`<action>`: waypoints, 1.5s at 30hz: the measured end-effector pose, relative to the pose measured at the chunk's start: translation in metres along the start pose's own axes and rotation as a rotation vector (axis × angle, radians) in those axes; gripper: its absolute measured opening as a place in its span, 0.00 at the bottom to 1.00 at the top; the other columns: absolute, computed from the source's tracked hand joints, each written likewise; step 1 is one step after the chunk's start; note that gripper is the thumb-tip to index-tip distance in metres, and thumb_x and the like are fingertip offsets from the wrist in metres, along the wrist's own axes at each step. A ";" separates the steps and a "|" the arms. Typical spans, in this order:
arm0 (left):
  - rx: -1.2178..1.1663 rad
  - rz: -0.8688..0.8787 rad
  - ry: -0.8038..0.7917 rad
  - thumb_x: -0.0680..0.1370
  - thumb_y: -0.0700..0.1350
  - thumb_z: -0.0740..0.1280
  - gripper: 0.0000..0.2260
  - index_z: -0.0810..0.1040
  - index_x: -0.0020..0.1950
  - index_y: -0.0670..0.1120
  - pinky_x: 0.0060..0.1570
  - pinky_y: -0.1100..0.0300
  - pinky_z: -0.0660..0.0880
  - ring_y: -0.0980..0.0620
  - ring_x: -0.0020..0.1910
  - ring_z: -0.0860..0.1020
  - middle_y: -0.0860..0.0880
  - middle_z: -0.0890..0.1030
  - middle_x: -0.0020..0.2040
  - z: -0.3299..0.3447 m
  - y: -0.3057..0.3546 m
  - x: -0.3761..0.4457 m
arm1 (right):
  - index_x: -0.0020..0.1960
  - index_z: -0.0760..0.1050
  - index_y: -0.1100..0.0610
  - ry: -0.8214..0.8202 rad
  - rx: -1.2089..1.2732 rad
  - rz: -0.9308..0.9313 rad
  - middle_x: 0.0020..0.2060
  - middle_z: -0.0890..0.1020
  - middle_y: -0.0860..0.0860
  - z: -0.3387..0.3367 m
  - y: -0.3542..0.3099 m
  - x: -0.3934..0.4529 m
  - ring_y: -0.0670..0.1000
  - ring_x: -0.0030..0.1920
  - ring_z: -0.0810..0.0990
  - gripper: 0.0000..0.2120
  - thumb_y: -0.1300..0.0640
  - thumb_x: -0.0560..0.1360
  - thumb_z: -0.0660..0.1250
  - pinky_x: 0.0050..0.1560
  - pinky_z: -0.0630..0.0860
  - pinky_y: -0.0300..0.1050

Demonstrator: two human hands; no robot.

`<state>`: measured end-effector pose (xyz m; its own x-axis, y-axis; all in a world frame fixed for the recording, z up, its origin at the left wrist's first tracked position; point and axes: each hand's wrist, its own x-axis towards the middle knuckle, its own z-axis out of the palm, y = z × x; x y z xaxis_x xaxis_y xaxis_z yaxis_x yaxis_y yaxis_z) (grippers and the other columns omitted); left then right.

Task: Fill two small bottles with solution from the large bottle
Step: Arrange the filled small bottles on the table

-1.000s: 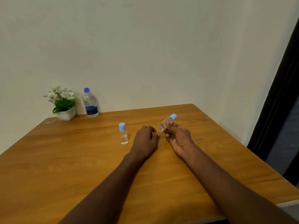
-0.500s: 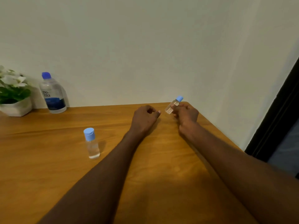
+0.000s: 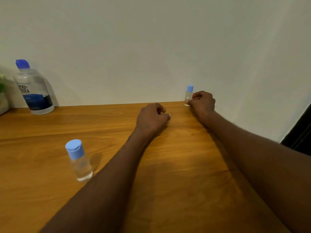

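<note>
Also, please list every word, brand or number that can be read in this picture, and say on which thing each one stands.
"re-" over "nu": dark letters on the large bottle, cut off at the left, so the full word may be longer.
Dark blue label lower on the same bottle: any print there is too blurred to read.
Small bottle on the table: no text visible.
Small bottle held by the right hand: no text visible.

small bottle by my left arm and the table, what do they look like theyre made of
Small bottle: looks like clear glossy plastic, since the table shows through its body; its pale blue flip cap looks like matte opaque plastic. Table: wood or wood-look laminate, with brown grain streaks and a soft sheen; which one cannot be told.
</note>
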<state>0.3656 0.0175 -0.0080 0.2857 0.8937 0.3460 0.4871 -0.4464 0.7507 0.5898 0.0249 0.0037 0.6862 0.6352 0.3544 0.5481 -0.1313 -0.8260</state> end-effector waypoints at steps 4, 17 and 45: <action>-0.003 -0.002 0.005 0.78 0.53 0.74 0.14 0.83 0.59 0.49 0.48 0.59 0.77 0.54 0.51 0.79 0.52 0.82 0.52 0.000 0.000 -0.001 | 0.53 0.84 0.57 -0.037 -0.111 0.017 0.51 0.85 0.52 0.005 0.002 0.004 0.52 0.51 0.83 0.14 0.54 0.71 0.82 0.51 0.78 0.47; -0.020 -0.011 -0.011 0.79 0.53 0.73 0.09 0.86 0.53 0.49 0.45 0.59 0.73 0.60 0.48 0.76 0.54 0.83 0.51 0.002 0.003 0.000 | 0.53 0.84 0.56 -0.111 -0.275 0.025 0.49 0.86 0.52 0.009 0.000 0.011 0.53 0.50 0.83 0.16 0.46 0.74 0.78 0.51 0.80 0.50; -0.010 -0.015 0.051 0.80 0.50 0.71 0.08 0.85 0.51 0.46 0.41 0.60 0.73 0.56 0.44 0.80 0.52 0.84 0.45 -0.009 0.011 -0.008 | 0.49 0.80 0.57 -0.368 -0.138 0.020 0.43 0.83 0.53 -0.020 -0.026 -0.029 0.54 0.46 0.83 0.10 0.51 0.75 0.71 0.48 0.80 0.53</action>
<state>0.3618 0.0060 0.0026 0.2355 0.9017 0.3626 0.4827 -0.4323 0.7617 0.5653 -0.0051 0.0232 0.4939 0.8587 0.1368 0.6124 -0.2319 -0.7558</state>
